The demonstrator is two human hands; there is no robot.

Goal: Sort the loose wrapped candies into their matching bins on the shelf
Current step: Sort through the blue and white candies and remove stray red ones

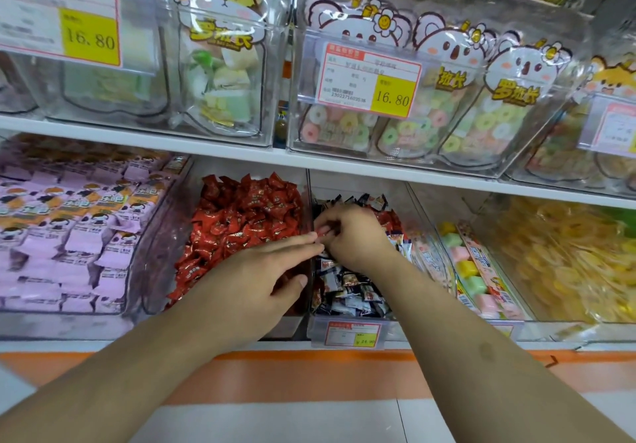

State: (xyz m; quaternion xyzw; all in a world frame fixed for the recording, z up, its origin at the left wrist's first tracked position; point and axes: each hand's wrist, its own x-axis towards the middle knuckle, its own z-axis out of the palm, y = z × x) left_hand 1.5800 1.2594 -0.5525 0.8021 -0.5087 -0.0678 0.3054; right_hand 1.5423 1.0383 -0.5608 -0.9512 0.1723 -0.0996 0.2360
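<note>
on the lower shelf (241, 158), both hands meet above the divider between two clear bins. the left hand (261, 277) lies flat with straight, relaxed fingers over the right edge of the red candy bin (165, 236), its fingertips reaching to the divider and touching the right hand; its grip is released and holds nothing. the right hand (351, 232) hovers over the far part of the mixed candy bin (344, 329), fingers curled inward and pinching a small pale wrapped candy (323, 231), which is mostly hidden by the fingers. red wrapped candies (247, 215) fill the left bin, while dark blue and white wrapped candies (347, 294) fill the right one, with a few red ones at its far right. a yellow price tag (354, 334) sits on the near front of the mixed bin. left of the red bin, pink packets (69, 222) are stacked in rows.
</note>
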